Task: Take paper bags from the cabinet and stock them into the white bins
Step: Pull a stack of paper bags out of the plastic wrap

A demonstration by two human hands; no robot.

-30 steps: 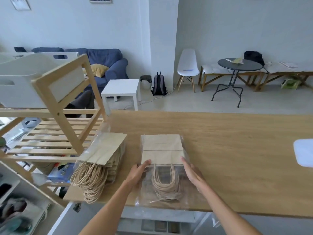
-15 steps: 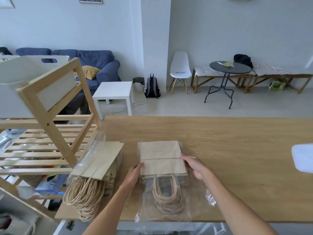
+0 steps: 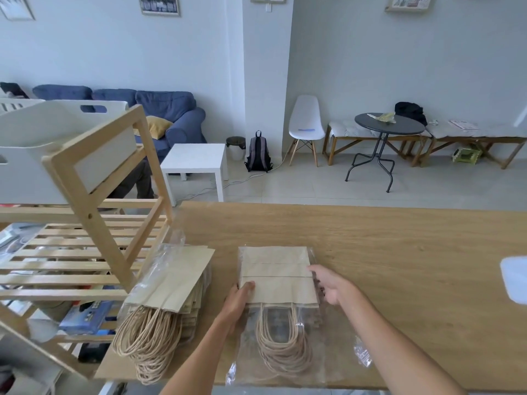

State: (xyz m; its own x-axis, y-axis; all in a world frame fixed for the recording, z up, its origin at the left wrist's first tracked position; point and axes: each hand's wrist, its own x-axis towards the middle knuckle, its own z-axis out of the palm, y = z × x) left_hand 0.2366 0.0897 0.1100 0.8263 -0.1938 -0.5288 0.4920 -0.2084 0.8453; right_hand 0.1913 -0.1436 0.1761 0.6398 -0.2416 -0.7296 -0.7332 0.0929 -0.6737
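A stack of brown paper bags (image 3: 275, 273) with rope handles lies flat in a clear plastic wrapper on the wooden table (image 3: 399, 252), right in front of me. My left hand (image 3: 238, 305) grips the stack's left edge, thumb on top. My right hand (image 3: 332, 285) rests at its right edge with fingers spread, touching the wrapper. A second wrapped stack of paper bags (image 3: 174, 280) lies to the left, its handles hanging over the table's corner. A white bin (image 3: 37, 132) sits on top of the wooden slatted shelf (image 3: 85, 195) at far left.
A white object (image 3: 514, 279) lies at the table's right edge. Beyond the table stand a white side table (image 3: 196, 159), a blue sofa (image 3: 159, 109), a backpack (image 3: 258, 152), a white chair (image 3: 306, 124) and a round dark table (image 3: 389, 126).
My view has tilted up slightly. My right hand slid forward along the stack's right edge, and my left hand moved up onto the left edge; the stack stays on the table.
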